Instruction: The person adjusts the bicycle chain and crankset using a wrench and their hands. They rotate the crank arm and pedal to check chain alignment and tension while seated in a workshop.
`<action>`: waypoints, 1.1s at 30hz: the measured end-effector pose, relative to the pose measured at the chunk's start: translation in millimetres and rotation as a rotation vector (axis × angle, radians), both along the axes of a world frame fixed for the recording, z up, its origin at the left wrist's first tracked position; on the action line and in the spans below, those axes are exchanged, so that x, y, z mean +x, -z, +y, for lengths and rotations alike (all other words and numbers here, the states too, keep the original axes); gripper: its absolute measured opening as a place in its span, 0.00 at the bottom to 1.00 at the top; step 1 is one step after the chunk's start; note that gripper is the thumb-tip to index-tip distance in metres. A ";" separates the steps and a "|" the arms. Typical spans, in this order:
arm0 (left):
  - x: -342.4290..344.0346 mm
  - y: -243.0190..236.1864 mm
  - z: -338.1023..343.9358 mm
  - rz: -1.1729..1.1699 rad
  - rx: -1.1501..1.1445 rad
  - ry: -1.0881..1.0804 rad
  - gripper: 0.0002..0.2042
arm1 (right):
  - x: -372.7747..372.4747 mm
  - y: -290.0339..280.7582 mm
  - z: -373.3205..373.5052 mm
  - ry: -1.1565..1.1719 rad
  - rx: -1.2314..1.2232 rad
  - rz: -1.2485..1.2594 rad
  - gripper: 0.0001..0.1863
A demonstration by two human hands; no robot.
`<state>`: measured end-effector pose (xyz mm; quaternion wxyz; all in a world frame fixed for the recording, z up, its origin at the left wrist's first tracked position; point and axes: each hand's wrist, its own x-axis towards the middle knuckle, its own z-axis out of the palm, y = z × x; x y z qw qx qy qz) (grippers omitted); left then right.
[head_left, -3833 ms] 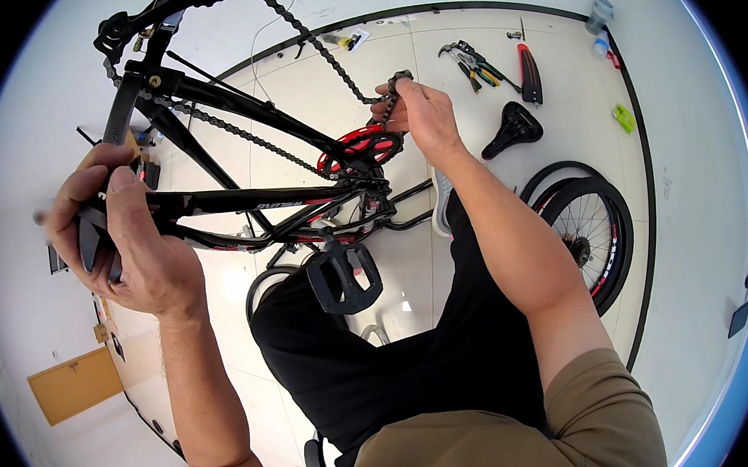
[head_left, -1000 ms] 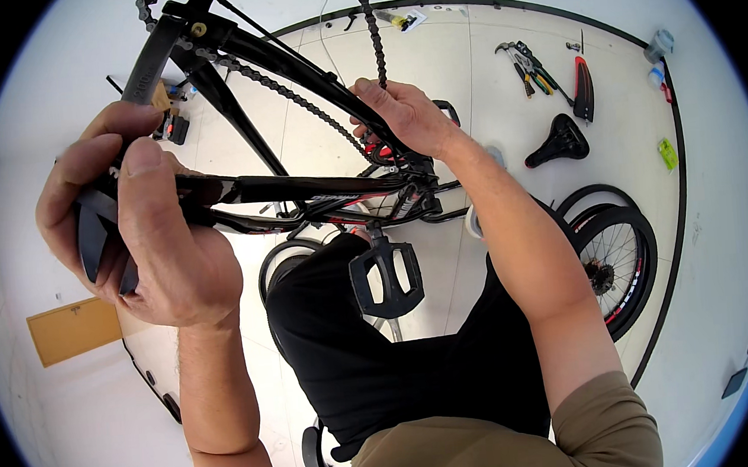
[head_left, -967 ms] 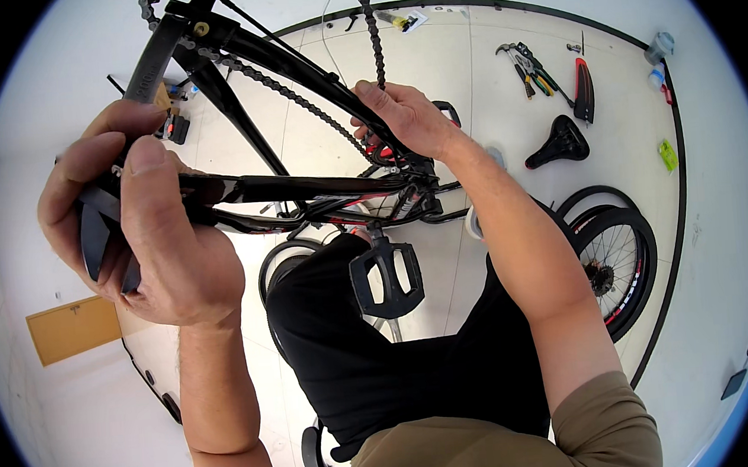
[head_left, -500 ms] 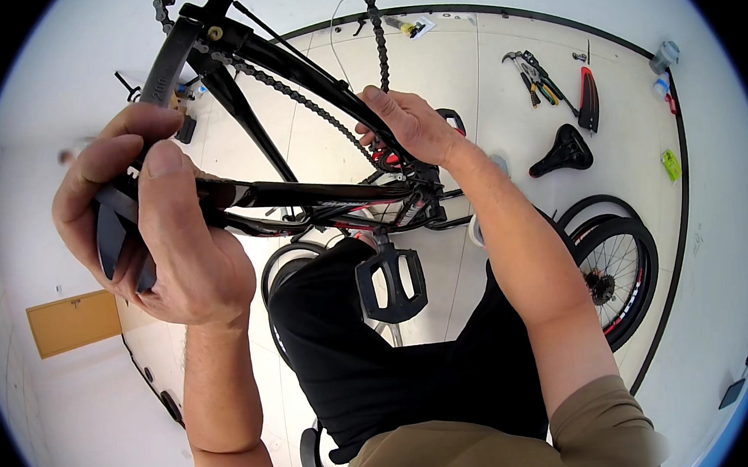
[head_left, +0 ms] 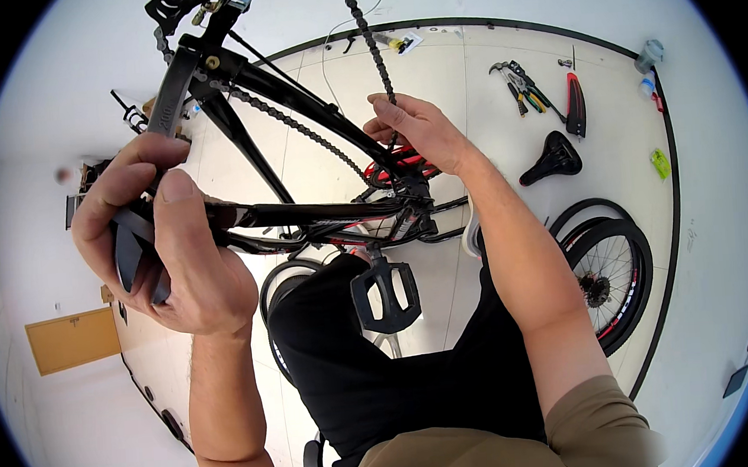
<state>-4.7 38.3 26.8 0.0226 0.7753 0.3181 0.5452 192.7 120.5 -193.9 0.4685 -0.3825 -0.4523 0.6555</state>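
Observation:
A black bicycle frame rises in front of me, with its stays reaching toward the upper left. My left hand is closed around the near stay's end and a dark flat bar that runs up to the other stay's end. Dark angular pieces stick out below these fingers; their kind is unclear. A bicycle chain hangs from the top and passes between the fingers of my right hand, which pinch it just above the red-edged chainring. A black pedal sits above my lap.
On the floor to the right lie pliers and other hand tools, a red-and-black mudguard, a black saddle and bicycle wheels. A dark line edges the floor along the wall. Another wheel is beside my leg.
My right hand has shifted from beside the frame stay onto the hanging chain. The chainring shows more now. My view has shifted slightly; the left hand keeps its grip.

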 end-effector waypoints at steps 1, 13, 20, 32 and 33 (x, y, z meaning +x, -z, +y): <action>0.9 0.2 -0.2 -0.003 0.001 -0.002 0.09 | 2.3 0.4 0.3 0.001 0.024 0.004 0.36; 9.0 3.0 -3.3 -0.083 -0.041 -0.032 0.09 | 51.7 20.8 -6.7 0.169 0.077 -0.182 0.19; 9.6 5.3 1.0 -0.110 -0.047 -0.017 0.09 | 48.1 32.4 -47.2 0.242 0.049 -0.570 0.12; 11.9 6.0 -0.8 -0.121 -0.020 0.002 0.09 | 13.6 48.6 -56.7 0.448 0.383 -0.637 0.10; 11.8 6.0 -1.2 -0.113 -0.013 -0.002 0.08 | 11.6 48.6 -57.7 0.458 0.397 -0.662 0.09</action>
